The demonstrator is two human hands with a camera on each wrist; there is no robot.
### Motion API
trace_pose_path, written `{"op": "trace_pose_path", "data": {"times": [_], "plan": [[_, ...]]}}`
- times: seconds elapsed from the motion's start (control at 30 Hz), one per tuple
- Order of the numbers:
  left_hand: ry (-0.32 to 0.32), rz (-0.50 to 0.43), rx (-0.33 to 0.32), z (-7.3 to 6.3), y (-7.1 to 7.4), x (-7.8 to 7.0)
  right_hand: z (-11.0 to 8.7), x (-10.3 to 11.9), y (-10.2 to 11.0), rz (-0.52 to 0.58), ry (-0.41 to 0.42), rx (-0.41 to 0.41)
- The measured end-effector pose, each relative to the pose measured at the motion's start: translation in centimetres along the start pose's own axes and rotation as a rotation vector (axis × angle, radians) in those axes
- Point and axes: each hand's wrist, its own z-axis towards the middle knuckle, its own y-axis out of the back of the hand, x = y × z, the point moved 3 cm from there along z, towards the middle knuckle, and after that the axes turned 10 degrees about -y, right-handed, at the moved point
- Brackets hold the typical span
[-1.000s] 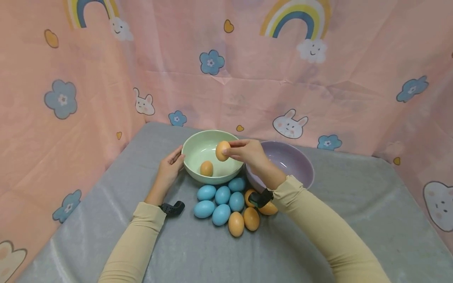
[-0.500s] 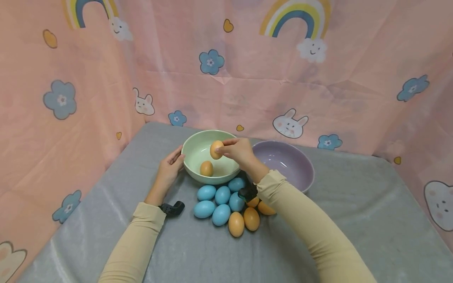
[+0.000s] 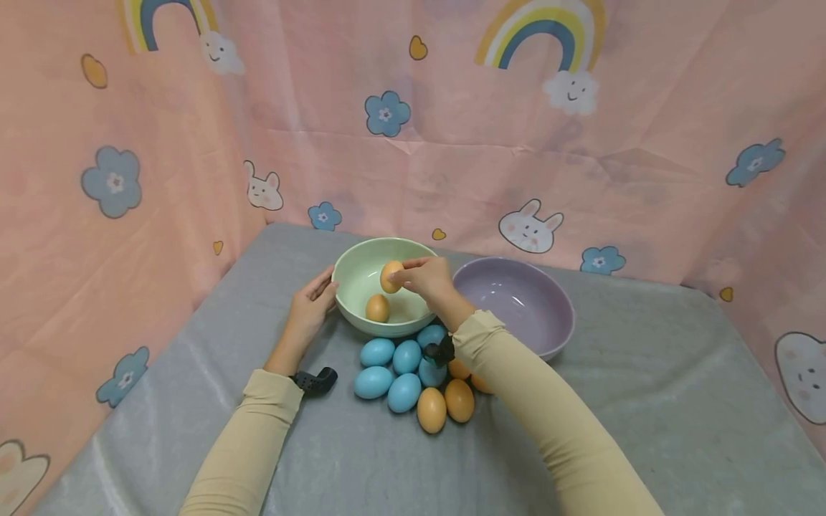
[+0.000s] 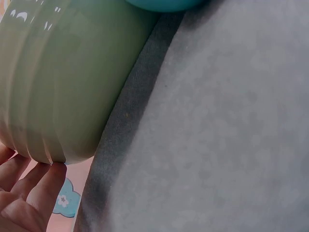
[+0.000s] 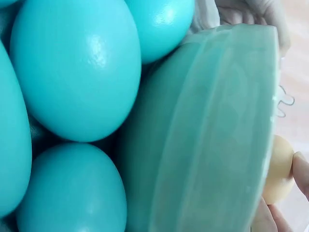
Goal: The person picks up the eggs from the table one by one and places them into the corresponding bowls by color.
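A pink backdrop (image 3: 452, 150) printed with rainbows, rabbits and flowers is hanging around me, and a grey cloth (image 3: 335, 459) is covering the surface I am working on. With my right hand (image 3: 431, 281) I am pinching an orange egg (image 3: 391, 276) between thumb and fingers, a narrow grip on a smooth curve, and I am holding it over the inside of the green bowl (image 3: 349, 287). My left hand (image 3: 307, 309) is resting its fingers against the bowl's outer side, bracing rather than wrapping it. A second egg (image 3: 377, 309) is lying inside, near the front wall.

What is worrying me most is the pinch: my fingertips are covering only part of that rounded shell, so a sideways squeeze could be shooting the egg out early. If I am letting go too high, it could be bouncing or rolling into the one below and knocking it. If I am pressing too hard on the left, the bowl could be sliding toward the purple bowl (image 3: 548, 308) beside it.

The blue eggs (image 3: 372, 383) are crowding against the near side, and the black wrist camera (image 3: 440, 351) is hanging over them; whether it is touching any, I cannot tell. A low forearm could be setting them rolling, along with the loose orange eggs (image 3: 431, 411).
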Motion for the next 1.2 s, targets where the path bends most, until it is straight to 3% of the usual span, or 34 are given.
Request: {"op": "trace_pose_path", "data": {"times": [0.2, 0.67, 0.9, 1.2], "plan": [[-0.002, -0.002, 0.003, 0.1, 0.1, 0.0, 0.4, -0.3, -0.5, -0.080, 0.012, -0.028], [-0.001, 0.008, -0.005, -0.1, -0.1, -0.1, 1.3, -1.3, -0.9, -0.060, -0.019, -0.063], [-0.006, 0.009, -0.002, -0.1, -0.1, -0.3, 1.4, -1.6, -1.0, -0.123, -0.016, -0.104], [0.000, 0.013, 0.007, -0.1, -0.1, -0.2, 1.8, -1.8, -1.1, -0.103, -0.010, -0.093]]}}
